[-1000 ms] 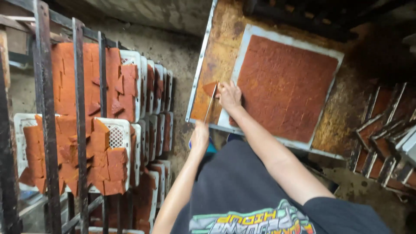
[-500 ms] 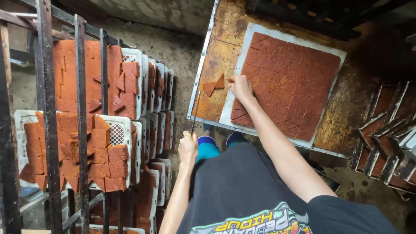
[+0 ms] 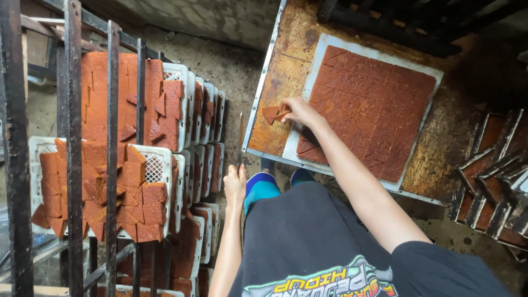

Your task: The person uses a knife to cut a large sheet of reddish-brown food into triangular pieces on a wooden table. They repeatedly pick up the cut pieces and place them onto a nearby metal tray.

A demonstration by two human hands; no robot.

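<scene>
Head view: right hand (image 3: pixel 297 111) pinches a cut orange triangle (image 3: pixel 270 113) beside the scored slab (image 3: pixel 374 110); left hand (image 3: pixel 235 184), below the bench (image 3: pixel 286 71), grips a knife (image 3: pixel 240 137).

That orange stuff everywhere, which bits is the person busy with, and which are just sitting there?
Busy with:
right hand holding a cut orange piece
scored orange slab on its tray
left hand holding a knife

Just sitting:
white mesh trays of orange pieces on the metal rack
stacked trays at right
</scene>
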